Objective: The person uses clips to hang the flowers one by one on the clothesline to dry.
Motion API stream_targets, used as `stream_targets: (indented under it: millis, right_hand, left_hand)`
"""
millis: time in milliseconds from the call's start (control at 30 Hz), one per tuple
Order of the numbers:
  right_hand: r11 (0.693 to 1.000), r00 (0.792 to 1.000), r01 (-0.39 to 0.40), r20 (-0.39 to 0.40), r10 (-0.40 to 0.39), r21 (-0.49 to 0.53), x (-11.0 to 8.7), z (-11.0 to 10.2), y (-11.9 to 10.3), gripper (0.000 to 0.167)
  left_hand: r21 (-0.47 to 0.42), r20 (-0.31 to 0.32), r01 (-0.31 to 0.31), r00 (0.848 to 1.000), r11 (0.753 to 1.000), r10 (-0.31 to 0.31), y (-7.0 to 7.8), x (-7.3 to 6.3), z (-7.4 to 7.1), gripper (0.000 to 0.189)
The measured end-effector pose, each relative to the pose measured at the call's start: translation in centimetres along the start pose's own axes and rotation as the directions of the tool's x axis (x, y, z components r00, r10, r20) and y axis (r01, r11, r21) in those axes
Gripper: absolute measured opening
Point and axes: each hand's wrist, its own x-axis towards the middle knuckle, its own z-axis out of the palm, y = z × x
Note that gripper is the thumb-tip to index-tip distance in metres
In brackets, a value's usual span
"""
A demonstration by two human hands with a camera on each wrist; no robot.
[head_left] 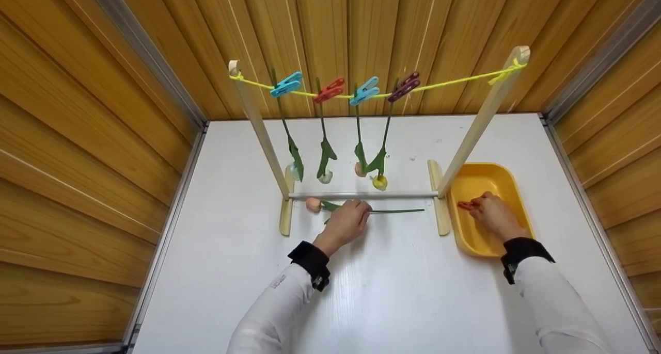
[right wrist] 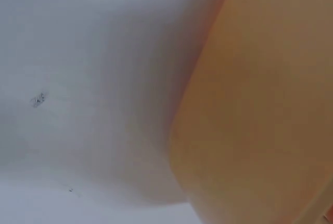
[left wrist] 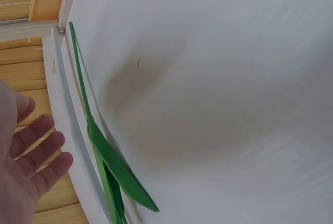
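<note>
An artificial tulip (head_left: 397, 210) with a peach bloom lies on the white table, its stem pointing right. My left hand (head_left: 348, 220) is over its middle; in the left wrist view the fingers are loosely bent and apart from the green stem and leaves (left wrist: 122, 166). My right hand (head_left: 494, 215) reaches into a yellow plastic bin (head_left: 508, 181) and pinches a red clothespin (head_left: 466, 205). The right wrist view shows mostly the bin's wall (right wrist: 260, 99), with the fingers out of sight.
A wooden rack (head_left: 261, 137) carries a yellow string (head_left: 454, 81). Several tulips hang bloom-down from it by blue (head_left: 286, 84), red (head_left: 329, 90) and dark purple (head_left: 404, 86) clothespins. A pale crossbar (head_left: 361, 194) runs low behind the lying tulip. Wood-panelled walls surround the table.
</note>
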Motion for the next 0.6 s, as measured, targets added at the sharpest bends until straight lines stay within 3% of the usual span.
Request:
stream_targets:
  millis: [233,500,600]
  right_hand:
    - [0.999,1.000,-0.030,0.006,0.030,0.033,-0.4,-0.8,-0.2,0.033]
    - [0.998,0.980,0.025,-0.197,-0.012,0.066,-1.6,-1.8,-1.4,0.031]
    - [0.994,0.951,0.077,-0.305,-0.050,0.078,-2.1,-2.2,-2.4,0.029]
  left_hand:
    - [0.033,0.022,-0.005,1.000,0.999,0.004,-0.5,0.5,0.9,0.019]
    - [0.073,0.035,-0.013,0.999,0.997,0.010,-0.7,0.8,1.4,0.018]
    - [0.090,0.032,-0.015,0.999,0.996,0.013,-0.7,1.0,1.7,0.017]
